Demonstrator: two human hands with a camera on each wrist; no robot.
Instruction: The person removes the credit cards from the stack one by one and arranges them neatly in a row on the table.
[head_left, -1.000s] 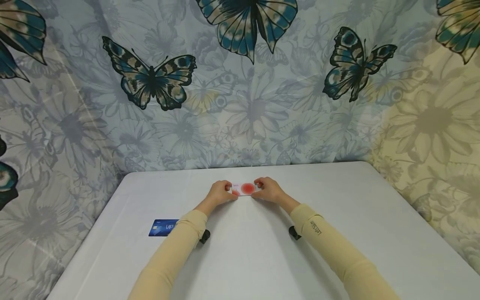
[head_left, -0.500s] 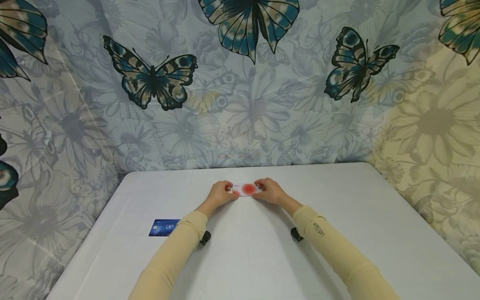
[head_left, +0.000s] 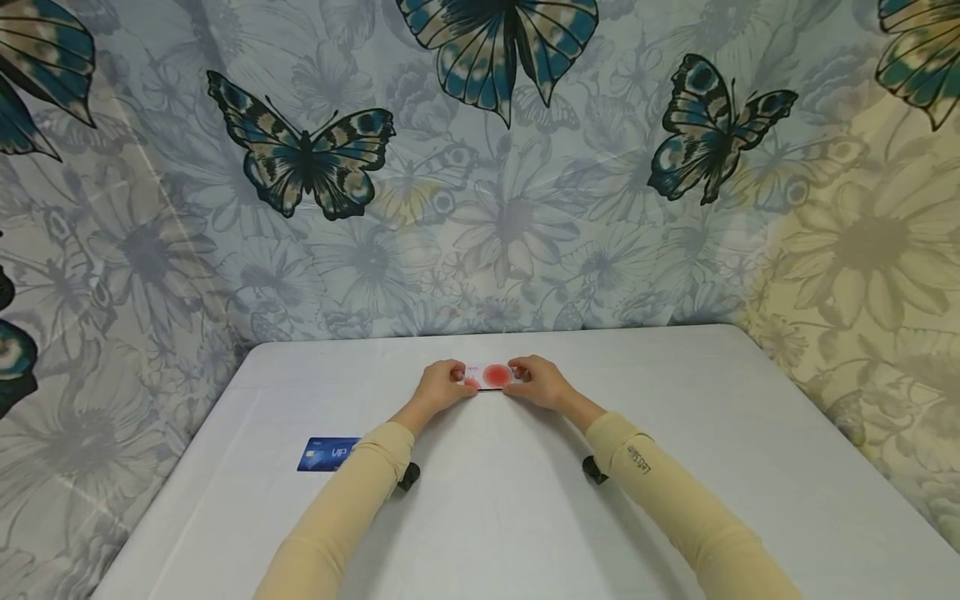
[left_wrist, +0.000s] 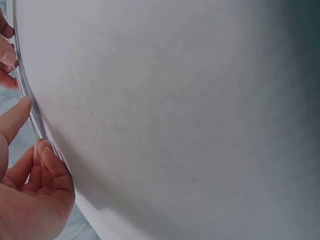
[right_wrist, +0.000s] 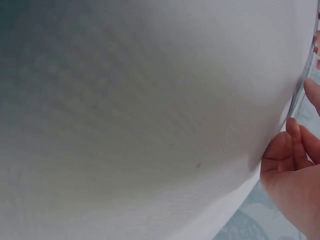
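Observation:
A small white card [head_left: 481, 375] with red circles lies across the far middle of the table, between both hands. My left hand [head_left: 437, 387] pinches its left end, thumb at the near edge and curled fingers behind. At the right end my right hand [head_left: 546, 383] pinches it the same way. A thin dark line runs along the card's near edge in the head view. Seen edge-on in the left wrist view, the card [left_wrist: 24, 82] shows several thin layered lines. A blue card [head_left: 326, 455] marked VIP lies nearer, partly hidden by the left sleeve.
The white-covered table [head_left: 675, 467] ends at a far edge just beyond the hands. Behind it hangs a floral cloth [head_left: 510, 217] printed with butterflies. Black wrist cameras, such as the right camera [head_left: 594, 470], sit below each cuff.
Both hands keep their grip on the white card in nearly the same place. The card has tilted slightly, and a dark line now shows at its near edge.

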